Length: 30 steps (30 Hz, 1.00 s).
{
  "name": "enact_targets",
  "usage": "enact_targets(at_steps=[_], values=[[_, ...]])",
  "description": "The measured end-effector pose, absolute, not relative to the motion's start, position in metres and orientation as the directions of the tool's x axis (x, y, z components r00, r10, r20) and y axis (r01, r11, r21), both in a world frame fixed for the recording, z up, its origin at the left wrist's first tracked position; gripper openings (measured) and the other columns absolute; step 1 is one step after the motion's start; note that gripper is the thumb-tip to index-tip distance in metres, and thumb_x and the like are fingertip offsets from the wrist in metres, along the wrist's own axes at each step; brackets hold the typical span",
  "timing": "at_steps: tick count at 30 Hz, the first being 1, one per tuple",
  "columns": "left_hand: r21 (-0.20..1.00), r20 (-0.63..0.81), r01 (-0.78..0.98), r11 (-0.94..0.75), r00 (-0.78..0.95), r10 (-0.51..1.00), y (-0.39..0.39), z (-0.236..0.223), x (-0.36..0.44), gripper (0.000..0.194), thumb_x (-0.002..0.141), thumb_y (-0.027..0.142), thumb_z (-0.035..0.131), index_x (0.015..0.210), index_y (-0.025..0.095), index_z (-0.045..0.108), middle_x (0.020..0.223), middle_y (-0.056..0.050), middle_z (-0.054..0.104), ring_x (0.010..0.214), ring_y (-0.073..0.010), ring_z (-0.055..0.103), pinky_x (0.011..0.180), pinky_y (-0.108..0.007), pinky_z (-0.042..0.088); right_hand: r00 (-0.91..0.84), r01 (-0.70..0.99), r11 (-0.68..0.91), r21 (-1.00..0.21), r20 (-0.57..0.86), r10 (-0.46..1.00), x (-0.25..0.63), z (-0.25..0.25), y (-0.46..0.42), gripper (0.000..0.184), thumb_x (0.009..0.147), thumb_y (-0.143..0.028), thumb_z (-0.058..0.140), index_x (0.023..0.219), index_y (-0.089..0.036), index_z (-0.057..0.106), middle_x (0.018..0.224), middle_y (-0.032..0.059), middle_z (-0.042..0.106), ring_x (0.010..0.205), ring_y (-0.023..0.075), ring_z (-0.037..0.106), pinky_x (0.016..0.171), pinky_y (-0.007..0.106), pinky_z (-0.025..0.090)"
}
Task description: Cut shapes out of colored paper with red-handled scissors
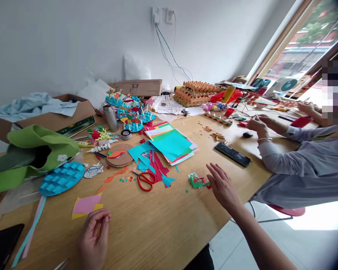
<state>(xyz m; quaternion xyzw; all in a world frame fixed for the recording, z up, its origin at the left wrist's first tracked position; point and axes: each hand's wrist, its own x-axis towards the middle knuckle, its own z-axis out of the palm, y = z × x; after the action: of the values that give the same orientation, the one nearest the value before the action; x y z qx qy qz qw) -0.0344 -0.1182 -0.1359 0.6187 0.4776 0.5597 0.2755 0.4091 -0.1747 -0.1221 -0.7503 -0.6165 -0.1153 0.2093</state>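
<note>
My left hand (93,236) rests low over the near table with its fingers curled against the thumb. Whether anything is pinched there is too small to see. Just beyond it lie pink and yellow paper pieces (87,204). My right hand (223,186) is open, fingers stretched out, beside a small heap of green and red paper scraps (197,182). Between the hands, farther up, are red-handled scissors (147,182) next to cut red and blue paper strips (157,167). A stack of coloured paper sheets (171,144) lies behind them.
A black phone (232,154) lies right of the stack. At left are a blue woven paper fish (62,179), a green felt bag (30,144) and a cardboard disc (126,159). A steel flask (110,118) stands behind. A co-worker in grey (307,157) sits at right, hands raised.
</note>
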Motion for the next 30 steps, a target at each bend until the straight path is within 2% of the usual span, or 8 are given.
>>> enact_targets(at_steps=[4, 8, 12, 15, 18, 21, 25, 30], values=[[0.883, 0.411, 0.281, -0.375, -0.081, 0.908, -0.118, -0.134, -0.032, 0.014, 0.085, 0.035, 0.065, 0.084, 0.021, 0.067, 0.086, -0.003, 0.062, 0.072, -0.0138, 0.065, 0.067, -0.021, 0.061, 0.148, 0.989, -0.136, -0.058, 0.314, 0.938, 0.375, -0.137, -0.195, 0.048, 0.100, -0.046, 0.037, 0.144, -0.030, 0.047, 0.153, 0.0094, 0.041, 0.144, 0.0368, 0.029, 0.110, 0.063, 0.031], [0.873, 0.426, 0.286, -0.394, -0.057, 0.903, -0.120, -0.132, -0.030, 0.012, 0.087, 0.033, 0.063, 0.085, 0.022, 0.067, 0.085, -0.003, 0.063, 0.072, -0.0143, 0.066, 0.065, -0.022, 0.061, 0.108, 0.993, -0.104, -0.050, 0.095, 0.990, 0.359, -0.148, -0.195, 0.047, 0.101, -0.047, 0.036, 0.148, -0.041, 0.038, 0.158, 0.0023, 0.034, 0.146, 0.0356, 0.025, 0.111, 0.065, 0.025], [0.862, 0.444, 0.296, -0.411, -0.051, 0.895, -0.120, -0.134, -0.032, 0.007, 0.088, 0.027, 0.062, 0.087, 0.022, 0.067, 0.087, -0.003, 0.062, 0.075, -0.0149, 0.065, 0.065, -0.022, 0.061, 0.184, 0.981, -0.182, -0.060, 0.019, 0.983, 0.378, -0.138, -0.171, 0.048, 0.102, -0.046, 0.032, 0.149, -0.037, 0.038, 0.158, 0.0041, 0.034, 0.146, 0.0356, 0.025, 0.112, 0.065, 0.023], [0.859, 0.447, 0.299, -0.415, -0.046, 0.893, -0.120, -0.136, -0.035, 0.006, 0.088, 0.024, 0.061, 0.087, 0.023, 0.066, 0.088, -0.003, 0.062, 0.079, -0.0150, 0.065, 0.068, -0.022, 0.060, 0.195, 0.981, -0.192, -0.040, 0.130, 0.972, 0.383, -0.126, -0.162, 0.047, 0.101, -0.043, 0.034, 0.145, -0.030, 0.047, 0.154, 0.0081, 0.041, 0.145, 0.0377, 0.025, 0.111, 0.066, 0.023], [0.859, 0.445, 0.305, -0.412, -0.047, 0.894, -0.120, -0.137, -0.036, 0.005, 0.088, 0.023, 0.061, 0.087, 0.023, 0.066, 0.088, -0.003, 0.062, 0.078, -0.0150, 0.064, 0.068, -0.023, 0.060, 0.084, 0.996, -0.072, -0.056, 0.269, 0.959, 0.366, -0.122, -0.174, 0.046, 0.101, -0.042, 0.037, 0.134, -0.019, 0.059, 0.142, 0.0130, 0.054, 0.139, 0.0342, 0.037, 0.113, 0.057, 0.029], [0.848, 0.456, 0.319, -0.423, -0.033, 0.890, -0.120, -0.137, -0.035, 0.006, 0.088, 0.022, 0.060, 0.087, 0.023, 0.065, 0.088, -0.003, 0.062, 0.076, -0.0152, 0.064, 0.067, -0.024, 0.060, -0.066, 0.992, 0.093, -0.087, 0.269, 0.961, 0.336, -0.127, -0.198, 0.042, 0.101, -0.041, 0.040, 0.127, -0.017, 0.063, 0.131, 0.0140, 0.062, 0.128, 0.0294, 0.050, 0.111, 0.051, 0.034], [0.828, 0.468, 0.356, -0.433, -0.013, 0.884, -0.122, -0.136, -0.032, 0.007, 0.089, 0.022, 0.058, 0.086, 0.022, 0.065, 0.087, -0.004, 0.063, 0.079, -0.0165, 0.064, 0.069, -0.026, 0.059, -0.177, 0.974, 0.209, -0.083, 0.286, 0.942, 0.294, -0.138, -0.218, 0.060, 0.099, -0.044, 0.043, 0.148, -0.009, 0.039, 0.148, 0.0198, 0.046, 0.137, 0.0325, 0.041, 0.110, 0.052, 0.036], [0.834, 0.430, 0.394, -0.385, -0.027, 0.903, -0.125, -0.137, -0.032, 0.009, 0.090, 0.027, 0.057, 0.087, 0.023, 0.065, 0.088, -0.005, 0.063, 0.082, -0.0187, 0.066, 0.073, -0.030, 0.059, -0.421, 0.875, 0.436, -0.209, 0.112, 0.900, 0.230, -0.130, -0.197, 0.079, 0.096, -0.057, 0.042, 0.155, -0.009, 0.022, 0.157, 0.0197, 0.029, 0.145, 0.0355, 0.029, 0.114, 0.060, 0.028]])
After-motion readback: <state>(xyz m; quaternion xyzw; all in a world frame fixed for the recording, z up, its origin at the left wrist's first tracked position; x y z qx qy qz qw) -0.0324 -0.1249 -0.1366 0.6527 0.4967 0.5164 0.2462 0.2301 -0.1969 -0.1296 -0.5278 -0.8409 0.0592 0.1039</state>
